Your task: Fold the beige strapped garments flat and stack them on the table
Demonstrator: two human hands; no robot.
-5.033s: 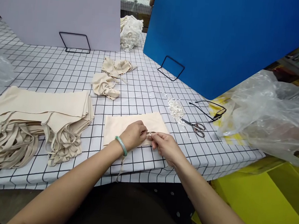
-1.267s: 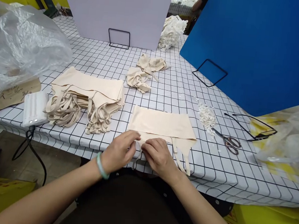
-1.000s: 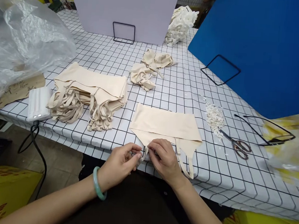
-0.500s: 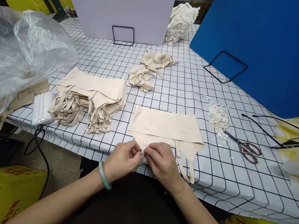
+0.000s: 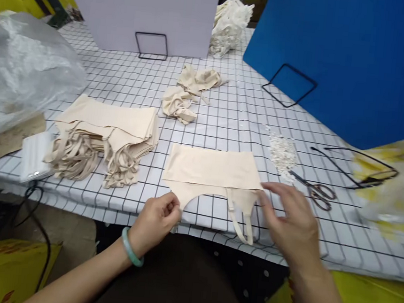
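A: Where is the beige garment (image 5: 213, 167)?

B: Flat on the checked tablecloth (image 5: 233, 121), near the near edge, just in front of the person. Its straps (image 5: 240, 215) hang toward the table edge on the right side.

A: What is the left hand (image 5: 155, 220) doing?

B: Its fingers are curled and pinched on the garment's near left corner, right at the table edge. A green bangle (image 5: 128, 252) sits on that wrist.

A: And the right hand (image 5: 293, 221)?

B: It is blurred, fingers spread and loose, holding nothing. It hovers over the cloth just right of the straps, near the garment's right end.

A: What lies around?

B: To the left, a stack of folded beige garments (image 5: 106, 131) with straps bunched at the near side. Further left, a white box (image 5: 35, 156) and a clear plastic bag (image 5: 21, 72). Beyond the garment, a small crumpled beige heap (image 5: 185, 96). To the right, a pile of white bits (image 5: 282, 151) and scissors (image 5: 317, 191) just beside it. At the far side stand a white board (image 5: 143, 9) and a blue board (image 5: 341, 55), with a white bundle (image 5: 230, 24) between them.
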